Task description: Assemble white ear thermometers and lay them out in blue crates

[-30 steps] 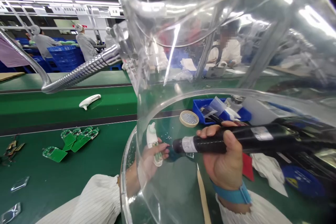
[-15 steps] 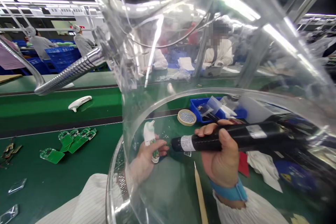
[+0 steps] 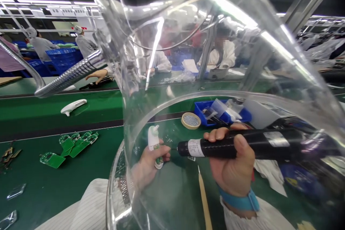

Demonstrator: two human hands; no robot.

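Through a clear plastic shield [image 3: 188, 61] I see both my hands. My left hand [image 3: 147, 165] is closed round a small white device [image 3: 154, 143] with a green board showing in it, held upright. My right hand [image 3: 233, 167] grips a black electric screwdriver [image 3: 242, 148] lying level, its tip pointing left at the device and almost touching it. A blue band circles my right wrist.
Green circuit boards [image 3: 72, 143] lie on the green bench at left. A white device [image 3: 72, 106] rides the conveyor belt. A roll with small screws [image 3: 191, 120] and a blue tray [image 3: 215, 113] stand behind my hands. A flexible metal hose [image 3: 64, 77] crosses at left. Other workers sit beyond.
The screwdriver has drawn slightly back to the right from the device. The white device on the belt has drifted left. A co-worker's hand has appeared on the far bench.
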